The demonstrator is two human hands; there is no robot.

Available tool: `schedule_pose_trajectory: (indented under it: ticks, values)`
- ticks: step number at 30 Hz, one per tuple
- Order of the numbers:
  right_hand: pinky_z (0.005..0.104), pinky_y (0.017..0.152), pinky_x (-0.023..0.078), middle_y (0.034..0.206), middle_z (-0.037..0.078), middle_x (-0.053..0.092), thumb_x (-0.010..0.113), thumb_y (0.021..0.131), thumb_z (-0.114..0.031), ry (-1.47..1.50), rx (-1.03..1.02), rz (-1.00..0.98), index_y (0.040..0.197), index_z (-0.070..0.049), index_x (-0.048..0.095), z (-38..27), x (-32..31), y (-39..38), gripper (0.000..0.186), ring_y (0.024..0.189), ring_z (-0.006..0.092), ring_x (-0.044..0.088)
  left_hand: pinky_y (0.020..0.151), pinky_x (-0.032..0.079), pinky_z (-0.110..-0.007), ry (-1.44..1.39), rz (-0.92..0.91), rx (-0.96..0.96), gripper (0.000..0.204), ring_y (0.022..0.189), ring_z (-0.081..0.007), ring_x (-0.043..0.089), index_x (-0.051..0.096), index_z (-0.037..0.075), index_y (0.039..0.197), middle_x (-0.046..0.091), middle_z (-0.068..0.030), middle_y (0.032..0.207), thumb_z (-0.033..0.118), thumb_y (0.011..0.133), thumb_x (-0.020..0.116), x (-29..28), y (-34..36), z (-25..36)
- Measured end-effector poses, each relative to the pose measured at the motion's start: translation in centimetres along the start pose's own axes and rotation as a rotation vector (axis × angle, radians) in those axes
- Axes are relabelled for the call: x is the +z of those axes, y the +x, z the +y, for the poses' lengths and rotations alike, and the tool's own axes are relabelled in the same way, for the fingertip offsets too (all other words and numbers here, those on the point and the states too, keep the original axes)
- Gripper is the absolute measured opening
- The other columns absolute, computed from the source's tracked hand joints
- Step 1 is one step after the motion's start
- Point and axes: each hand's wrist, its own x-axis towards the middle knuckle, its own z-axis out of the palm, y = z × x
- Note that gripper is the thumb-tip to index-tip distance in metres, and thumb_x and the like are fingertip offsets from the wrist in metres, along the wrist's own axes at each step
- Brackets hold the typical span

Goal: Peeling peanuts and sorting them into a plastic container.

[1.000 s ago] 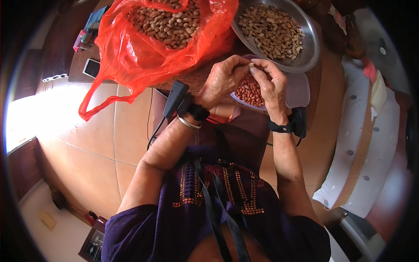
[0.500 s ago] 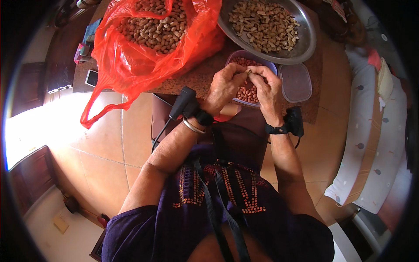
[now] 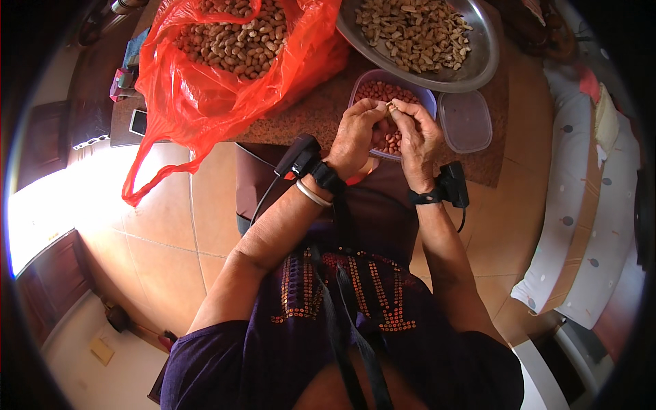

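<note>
My left hand (image 3: 356,139) and my right hand (image 3: 419,142) meet fingertip to fingertip above a purple plastic tub (image 3: 431,103). Pinched between their thumbs and fingers is a peanut (image 3: 391,107), its pale shell showing partly; the fingers hide the rest. Reddish shelled peanuts (image 3: 387,91) fill much of the tub below. Beyond it a metal basin (image 3: 484,67) holds a heap of broken peanut shells (image 3: 413,35). To the left, a red plastic bag (image 3: 205,113) gapes around many unshelled peanuts (image 3: 244,53).
A clear plastic lid (image 3: 465,121) lies right of the tub on the brown table (image 3: 488,164). A phone (image 3: 138,122) and small boxes sit at the table's left edge. Both wrists wear black strapped devices, the left one trailing a cable. A patterned cushioned seat (image 3: 560,178) stands at right.
My fingertips have drawn slightly apart around the peanut, and more pale shell shows between them. My left hand has turned a little. The whole view has shifted slightly.
</note>
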Motion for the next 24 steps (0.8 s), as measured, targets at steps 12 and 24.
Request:
schedule_pose_trajectory:
  ticks: [12, 24]
  values:
    - [0.0199, 0.051, 0.046, 0.078, 0.004, 0.060, 0.054, 0.083, -0.001, -0.195, -0.261, 0.044, 0.094, -0.001, 0.060, 2.0, 0.8, 0.0, 0.012, 0.060, 0.0075, 0.055, 0.049, 0.040, -0.026, 0.084, 0.001, 0.089, 0.013, 0.053, -0.0117, 0.045, 0.052, 0.006, 0.083, 0.048, -0.0004, 0.065, 0.016, 0.089, 0.046, -0.8, 1.5, -1.4]
    - [0.0207, 0.061, 0.043, 0.081, 0.003, 0.061, 0.055, 0.081, -0.006, -0.032, -0.011, -0.058, 0.093, 0.000, 0.061, 0.2, -2.6, 0.5, 0.015, 0.068, 0.0075, 0.054, 0.044, 0.032, -0.024, 0.123, 0.077, -0.094, 0.011, 0.048, -0.0056, 0.038, 0.057, 0.006, 0.087, 0.049, 0.0013, 0.062, 0.016, 0.085, 0.056, -1.1, 1.4, 1.0]
